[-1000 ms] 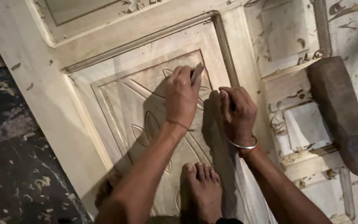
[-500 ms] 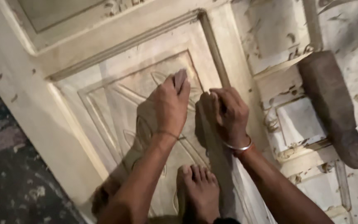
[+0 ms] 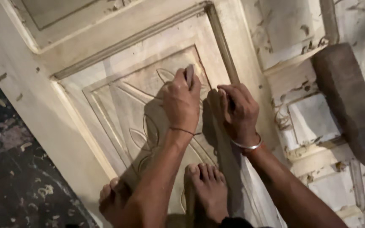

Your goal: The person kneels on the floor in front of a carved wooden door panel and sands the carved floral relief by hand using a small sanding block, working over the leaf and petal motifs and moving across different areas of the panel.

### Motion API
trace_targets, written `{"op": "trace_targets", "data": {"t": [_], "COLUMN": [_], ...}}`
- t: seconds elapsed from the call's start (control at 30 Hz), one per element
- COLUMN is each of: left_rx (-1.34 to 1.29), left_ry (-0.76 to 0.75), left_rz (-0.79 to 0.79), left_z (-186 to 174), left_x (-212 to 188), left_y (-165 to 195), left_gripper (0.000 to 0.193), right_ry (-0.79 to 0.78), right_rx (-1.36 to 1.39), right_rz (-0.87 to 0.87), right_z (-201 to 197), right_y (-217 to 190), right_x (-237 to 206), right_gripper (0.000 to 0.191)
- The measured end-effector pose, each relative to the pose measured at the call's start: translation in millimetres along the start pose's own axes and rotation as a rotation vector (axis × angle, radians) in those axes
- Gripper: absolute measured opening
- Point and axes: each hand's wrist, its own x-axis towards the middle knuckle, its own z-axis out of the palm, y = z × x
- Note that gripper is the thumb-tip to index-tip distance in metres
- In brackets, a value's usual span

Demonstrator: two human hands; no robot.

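On the carved wooden door panel (image 3: 119,114), lying flat on the floor, both hands press close together over the leaf pattern. Left hand (image 3: 181,103) is clenched around a small grey tool (image 3: 189,76) whose end sticks up above the fingers. Right hand (image 3: 237,112) is curled shut just beside it, gripping something thin and dark that is mostly hidden; a silver bangle (image 3: 246,145) circles that wrist. 2 bare feet (image 3: 205,188) rest on the panel below. Farther right, a heavy wooden mallet (image 3: 345,101) lies well apart.
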Motion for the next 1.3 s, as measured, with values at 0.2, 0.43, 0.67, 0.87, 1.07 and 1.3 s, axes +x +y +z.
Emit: {"op": "trace_targets", "data": {"t": [0.2, 0.43, 0.67, 0.87, 1.07, 1.3], "left_rx": [-0.026, -0.098, -0.025, 0.066, 0.147, 0.415], "left_ry": [-0.017, 0.003, -0.076, -0.179, -0.269, -0.579], "left_rz": [0.035, 0.081, 0.072, 0.052, 0.057, 0.464], "left_z": [-2.1, -1.3, -7.0, -20.3, -30.8, -88.0], "left_x": [-0.7, 1.7, 2.9, 6.0, 26.9, 101.2], "left_y": [-1.0, -3.3, -7.3, -11.4, -8.5, 5.3], "left_gripper": [0.023, 0.024, 0.023, 0.026, 0.028, 0.025], "right_ry": [-0.006, 0.011, 0.035, 0.016, 0.029, 0.057], "right_rx": [0.014, -0.004, -0.013, 0.035, 0.017, 0.017], "right_rz": [0.028, -0.056, -0.059, -0.019, -0.047, -0.038], "right_z": [-0.6, -0.1, 1.3, 1.1, 1.1, 4.7], "right_y": [0.5, 2.1, 6.5, 1.8, 0.3, 5.9], "right_x": [1.8, 0.4, 2.2, 1.9, 7.5, 8.6], "right_gripper": [0.008, 0.007, 0.008, 0.007, 0.007, 0.007]}}
